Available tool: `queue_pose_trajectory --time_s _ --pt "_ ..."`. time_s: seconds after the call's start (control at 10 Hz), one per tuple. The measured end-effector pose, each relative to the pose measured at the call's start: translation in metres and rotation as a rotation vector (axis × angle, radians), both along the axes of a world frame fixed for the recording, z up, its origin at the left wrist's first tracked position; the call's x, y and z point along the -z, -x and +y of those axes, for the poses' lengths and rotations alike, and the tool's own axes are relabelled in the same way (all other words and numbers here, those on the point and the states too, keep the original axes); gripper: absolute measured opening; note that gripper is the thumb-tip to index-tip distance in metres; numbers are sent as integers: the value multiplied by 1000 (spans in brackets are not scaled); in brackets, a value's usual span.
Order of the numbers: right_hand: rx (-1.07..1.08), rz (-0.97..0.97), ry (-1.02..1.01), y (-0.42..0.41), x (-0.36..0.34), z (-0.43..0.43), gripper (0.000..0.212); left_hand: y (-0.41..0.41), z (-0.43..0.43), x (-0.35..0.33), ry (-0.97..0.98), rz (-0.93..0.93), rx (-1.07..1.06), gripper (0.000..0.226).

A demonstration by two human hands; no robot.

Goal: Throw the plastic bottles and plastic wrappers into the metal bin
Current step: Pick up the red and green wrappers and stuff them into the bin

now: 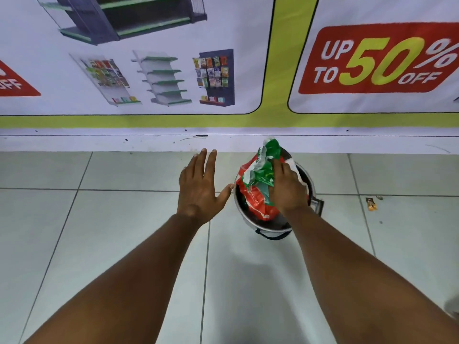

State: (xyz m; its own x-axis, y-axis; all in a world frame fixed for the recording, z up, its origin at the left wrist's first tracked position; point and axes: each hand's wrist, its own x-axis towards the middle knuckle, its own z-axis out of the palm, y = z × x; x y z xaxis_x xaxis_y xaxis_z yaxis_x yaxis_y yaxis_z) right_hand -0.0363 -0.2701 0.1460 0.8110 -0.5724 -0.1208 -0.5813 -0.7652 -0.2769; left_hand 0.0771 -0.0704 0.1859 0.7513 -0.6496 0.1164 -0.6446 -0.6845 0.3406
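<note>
Nearest to us, our left hand [198,189] hangs flat with its fingers [207,161] straight and only slightly spread, holding nothing; its thumb tip sits just beside the rim of the metal bin [244,219], and we cannot tell whether it touches. Past that thumb, our right hand [288,188] presses down on a crumpled bunch of green, red and white plastic wrappers [258,184], fingers curled over the top of the bunch and clamped on it. Beneath those fingers the wrappers sit partly inside the bin's mouth, but a good part stands above the rim and pokes out beyond the fingertips toward the wall banner [154,70]

We judge the risk to be springback: the bunch looks bulky and loosely crushed, so once our fingers let go it may puff up and spill over the rim onto the tiled floor [99,232]. A hard push off centre could also tip the bin. Out to the right of our right hand, a small scrap of litter [371,204] lies on the floor, easy to overlook
</note>
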Motion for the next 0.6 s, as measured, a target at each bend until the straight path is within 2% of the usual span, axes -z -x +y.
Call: queue_pose_trajectory --time_s 0.1,0.2,0.3,0.4,0.5,0.6 --pt "-21 174 31 2 24 4 82 -4 5 11 0 -2 -1 88" --pt "-45 354 -30 6 34 1 86 -1 3 16 2 21 -2 88" --pt "-109 501 -87 3 35 -6 88 3 0 19 11 28 17 88" --pt "-242 735 -138 2 30 -7 88 6 -1 16 -12 34 23 88" --pt "-258 796 -266 3 18 -12 85 5 -2 8 -56 34 31 90" --pt "-179 477 -233 6 -15 -19 84 10 -1 -12 -100 26 40 90"
